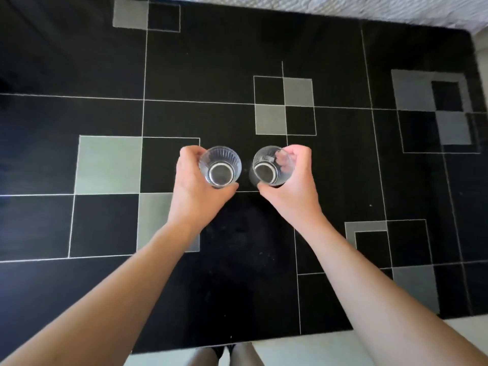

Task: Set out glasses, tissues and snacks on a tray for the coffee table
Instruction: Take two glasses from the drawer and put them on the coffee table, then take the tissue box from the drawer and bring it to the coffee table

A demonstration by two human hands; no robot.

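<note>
I look straight down over a black rug. My left hand [195, 180] is wrapped around a clear ribbed glass [220, 166], held upright, with the rim facing me. My right hand [291, 180] grips a second clear glass [272, 166] the same way, just right of the first. The two glasses are side by side with a small gap between them, both seemingly held in the air above the rug. Both look empty. No tray, tissues or snacks are in view.
The black rug [237, 62] with grey squares and thin white lines fills most of the view. A white quilted fabric edge [369, 9] lies along the top. Pale floor [303, 347] and my legs [227, 355] show at the bottom.
</note>
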